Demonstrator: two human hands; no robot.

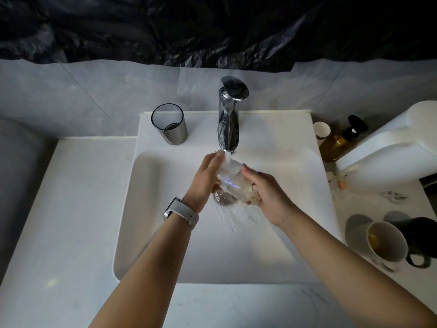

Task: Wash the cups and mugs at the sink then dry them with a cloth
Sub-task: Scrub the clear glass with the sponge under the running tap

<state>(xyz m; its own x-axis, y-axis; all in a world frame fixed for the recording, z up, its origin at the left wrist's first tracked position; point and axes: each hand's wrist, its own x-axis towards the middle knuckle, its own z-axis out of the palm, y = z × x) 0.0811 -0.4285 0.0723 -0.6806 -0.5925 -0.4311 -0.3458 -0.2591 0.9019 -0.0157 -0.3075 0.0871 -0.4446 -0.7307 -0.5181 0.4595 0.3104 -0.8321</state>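
Under the faucet (228, 124) — both hands (205, 181) round a clear glass (230, 179) — mugs (387, 241) beside the sink (165, 233).

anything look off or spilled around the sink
Nothing spilled. The white mug on the right counter has yellowish liquid left in it, and black plastic sheeting hangs crumpled across the wall above the tiles, an unusual covering.

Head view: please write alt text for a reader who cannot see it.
Two hands, left hand and right hand, hold a clear glass under the running tap over a white sink. A white mug and a black mug wait on the right.
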